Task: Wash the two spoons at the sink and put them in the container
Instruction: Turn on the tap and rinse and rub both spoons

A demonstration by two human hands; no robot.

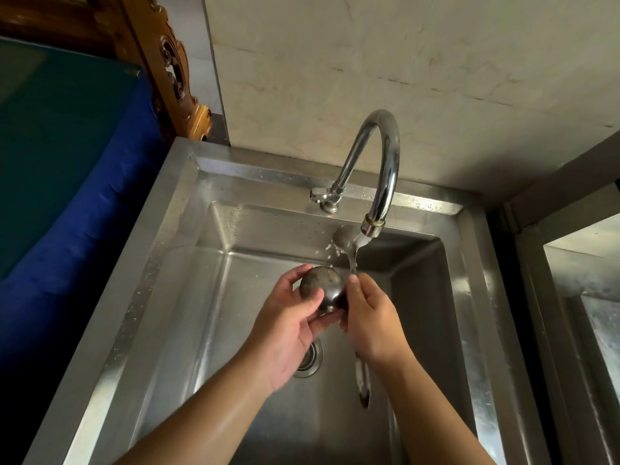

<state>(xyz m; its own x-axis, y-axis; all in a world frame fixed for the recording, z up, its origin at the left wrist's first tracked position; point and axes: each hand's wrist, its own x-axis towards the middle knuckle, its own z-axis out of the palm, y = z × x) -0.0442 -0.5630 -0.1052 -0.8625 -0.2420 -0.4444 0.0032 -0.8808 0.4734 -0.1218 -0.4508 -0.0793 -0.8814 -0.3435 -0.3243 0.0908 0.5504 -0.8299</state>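
Over the steel sink (pixel 188 263), my left hand (pixel 285 327) is cupped around the dark, round bowl of a large spoon (pixel 322 288). My right hand (pixel 372 320) pinches the thin stem of a smaller spoon, whose bowl (pixel 343 237) points up into the water running from the tap (pixel 382 169). My right fingers also touch the large spoon's bowl. A steel handle (pixel 363 380) sticks out below my right wrist; I cannot tell which spoon it belongs to.
The drain (pixel 310 359) lies under my left hand on the sink floor. A blue and green cloth-covered surface (pixel 67 196) is to the left and carved wood (pixel 167 68) at the back left. A second steel basin (pixel 590 323) stands at the right edge.
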